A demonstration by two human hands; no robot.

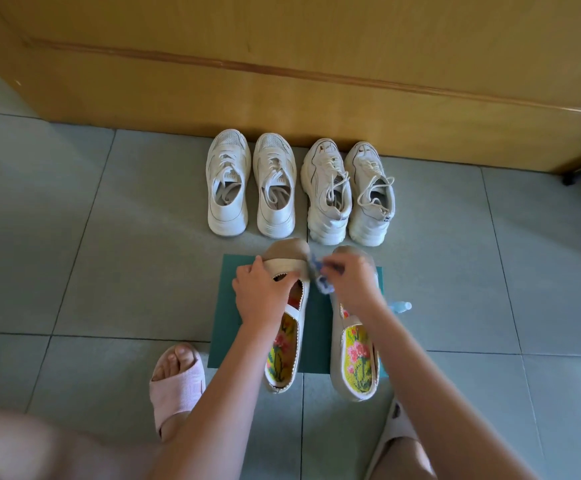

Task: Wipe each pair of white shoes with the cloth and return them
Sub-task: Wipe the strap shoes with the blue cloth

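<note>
On green mat, flat shoe was gripped across vamp by left hand, fingers curled over upper. In right hand, blue cloth was pinched, bunched, held at toe side. Shoe judged light, soft, easily flexed; vamp or heel best gripped.

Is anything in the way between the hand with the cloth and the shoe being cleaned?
Nothing visible is. The right hand pinches the blue cloth right beside the toe of the slip-on shoe that the left hand grips. The other shoe lies under the right hand, not between them.
</note>
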